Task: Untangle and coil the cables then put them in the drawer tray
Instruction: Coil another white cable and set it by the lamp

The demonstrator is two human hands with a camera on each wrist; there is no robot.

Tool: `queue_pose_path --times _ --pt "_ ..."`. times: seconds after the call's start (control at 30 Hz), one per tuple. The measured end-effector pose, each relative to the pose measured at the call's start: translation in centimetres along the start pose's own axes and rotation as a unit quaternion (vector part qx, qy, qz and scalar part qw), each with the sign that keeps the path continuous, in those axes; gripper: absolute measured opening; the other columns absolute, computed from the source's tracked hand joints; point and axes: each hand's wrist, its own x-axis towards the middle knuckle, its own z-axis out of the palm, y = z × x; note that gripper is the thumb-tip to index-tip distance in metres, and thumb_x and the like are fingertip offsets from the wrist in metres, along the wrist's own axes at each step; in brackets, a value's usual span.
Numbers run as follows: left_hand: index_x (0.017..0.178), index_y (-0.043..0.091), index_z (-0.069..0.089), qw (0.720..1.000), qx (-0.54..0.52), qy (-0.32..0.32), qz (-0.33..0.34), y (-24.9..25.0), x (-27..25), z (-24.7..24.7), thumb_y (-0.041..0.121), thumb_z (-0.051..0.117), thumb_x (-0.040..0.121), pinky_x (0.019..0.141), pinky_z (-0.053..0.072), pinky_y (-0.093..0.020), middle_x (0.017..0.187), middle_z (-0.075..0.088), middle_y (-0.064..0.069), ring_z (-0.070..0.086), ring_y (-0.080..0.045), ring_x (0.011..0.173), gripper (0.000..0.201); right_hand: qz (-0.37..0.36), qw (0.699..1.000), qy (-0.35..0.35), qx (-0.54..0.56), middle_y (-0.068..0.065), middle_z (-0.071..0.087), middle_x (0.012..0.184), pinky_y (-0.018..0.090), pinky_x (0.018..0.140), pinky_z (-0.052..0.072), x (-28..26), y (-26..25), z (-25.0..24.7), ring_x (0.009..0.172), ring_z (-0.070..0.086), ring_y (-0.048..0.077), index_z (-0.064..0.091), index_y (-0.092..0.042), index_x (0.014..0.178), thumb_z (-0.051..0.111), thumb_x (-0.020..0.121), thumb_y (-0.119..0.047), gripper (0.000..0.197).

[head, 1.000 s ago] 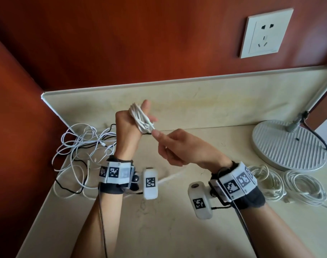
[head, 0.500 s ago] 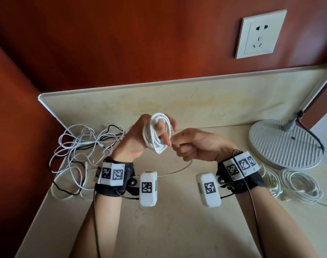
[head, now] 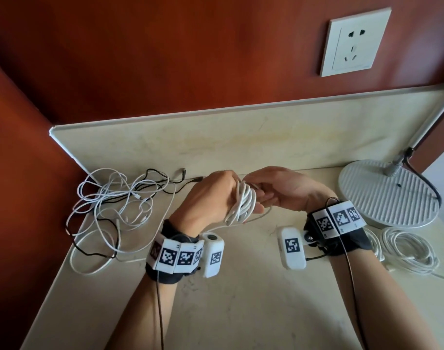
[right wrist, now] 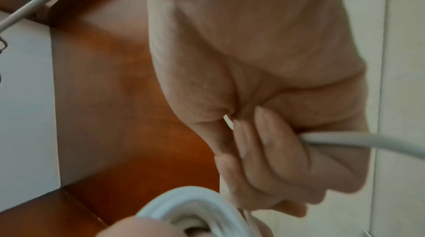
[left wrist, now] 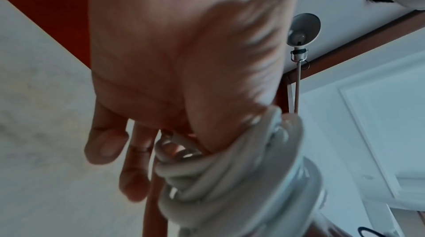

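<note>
A: White cable coil (head: 242, 203)?
B: Several tight loops, bundled, tilted, held above the counter at frame centre; loose tail end trails off lower right of it.
A: Remaining tangle (head: 115, 210)?
B: White and black cables, knotted loosely, flat on the counter at centre left.
A: Finished coils (head: 408, 251)?
B: White, lying flat at right edge, lower right of frame.
</note>
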Motion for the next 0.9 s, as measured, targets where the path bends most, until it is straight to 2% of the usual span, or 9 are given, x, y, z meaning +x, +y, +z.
queue_pose_path --times 0.13,0.3,0.37,0.47,0.53,0.67,0.77,0.83,0.9 --pt "0.073 0.019 0.074 0.999 0.048 -0.012 -0.019 1.6 -0.9 -0.1 0.052 0.081 0.080 0.063 0.060 -0.036 0.068 0.070 0.004 0.071 -0.017 0.066 0.034 0.021 0.988 0.069 -0.139 -0.004 0.041 0.058 0.026 0.055 0.024 -0.1 -0.3 0.3 0.055 0.029 0.013 0.053 -0.011 0.069 0.048 0.107 -0.013 0.039" --pt "0.084 0.016 0.071 0.987 0.148 0.014 -0.068 2.4 -0.4 1.3 0.078 0.073 0.074 0.065 0.056 -0.034 0.075 0.069 0.001 0.071 -0.023 0.071 0.062 0.033 0.919 0.171 -0.353 -0.009 0.064 0.066 0.027 0.062 0.043 -0.5 -1.6 2.0 0.059 0.053 0.007 0.070 -0.014 0.092 0.053 0.099 -0.012 0.019" --pt "0.081 0.018 0.064 0.979 0.178 0.057 -0.083 2.7 -0.3 1.2 0.071 0.071 0.082 0.063 0.050 -0.031 0.080 0.071 -0.001 0.071 -0.024 0.075 0.053 0.024 0.913 0.206 -0.351 -0.004 0.071 0.077 0.026 0.061 0.045 -0.9 -2.0 2.7 0.056 0.056 0.004 0.064 -0.018 0.107 0.048 0.099 -0.009 0.020" --pt "0.080 0.021 0.057 0.959 0.225 0.150 -0.086 2.3 -0.3 0.7 0.034 0.065 0.100 0.064 0.042 -0.031 0.092 0.074 -0.006 0.073 -0.028 0.086 0.025 -0.003 0.901 0.241 -0.361 0.005 0.075 0.082 0.019 0.050 0.042 -1.7 -2.8 3.8 0.048 0.055 0.001 0.056 -0.018 0.116 0.044 0.099 -0.008 0.023" --pt "0.075 0.022 0.052 0.949 0.214 0.212 -0.095 2.3 -0.4 0.4 0.032 0.062 0.101 0.064 0.041 -0.032 0.086 0.073 -0.007 0.072 -0.030 0.082 0.030 -0.035 0.902 0.249 -0.350 0.007 0.074 0.080 0.018 0.046 0.041 -2.0 -3.2 4.6 0.048 0.055 0.002 0.054 -0.017 0.118 0.043 0.101 -0.009 0.021" --pt "0.070 0.018 0.054 0.930 0.087 0.336 -0.119 1.0 0.0 -0.4 0.042 0.051 0.102 0.059 0.039 -0.032 0.076 0.071 -0.011 0.069 -0.035 0.072 0.040 -0.081 0.941 0.210 -0.252 0.010 0.073 0.073 0.023 0.047 0.042 -2.3 -3.5 6.2 0.049 0.051 0.012 0.054 -0.012 0.113 0.046 0.108 -0.017 0.011" --pt "0.064 0.025 0.065 0.915 -0.036 0.391 -0.089 -1.0 0.3 -0.9 0.057 0.064 0.092 0.055 0.042 -0.025 0.063 0.068 0.004 0.064 -0.005 0.059 0.043 -0.099 0.957 0.168 -0.216 0.003 0.063 0.061 0.022 0.047 0.037 -1.7 -3.1 6.7 0.046 0.042 0.011 0.059 -0.009 0.100 0.045 0.110 -0.019 0.020" --pt "0.059 0.035 0.066 0.888 -0.224 0.397 -0.057 -0.6 0.4 -1.5 0.036 0.077 0.090 0.059 0.043 -0.017 0.054 0.061 0.018 0.057 0.008 0.057 0.033 -0.107 0.965 0.122 -0.207 0.004 0.054 0.057 0.022 0.047 0.033 -1.1 -2.9 6.8 0.046 0.036 0.012 0.058 -0.008 0.086 0.041 0.113 -0.025 0.036" --pt "0.078 0.010 0.077 0.824 -0.449 0.342 -0.061 0.3 0.2 -1.7 0.006 0.064 0.096 0.070 0.050 -0.023 0.060 0.068 0.013 0.072 -0.002 0.072 0.023 -0.104 0.975 0.077 -0.182 0.008 0.047 0.056 0.022 0.046 0.030 -0.9 -2.8 6.9 0.046 0.033 0.013 0.056 -0.008 0.078 0.038 0.113 -0.036 0.048"
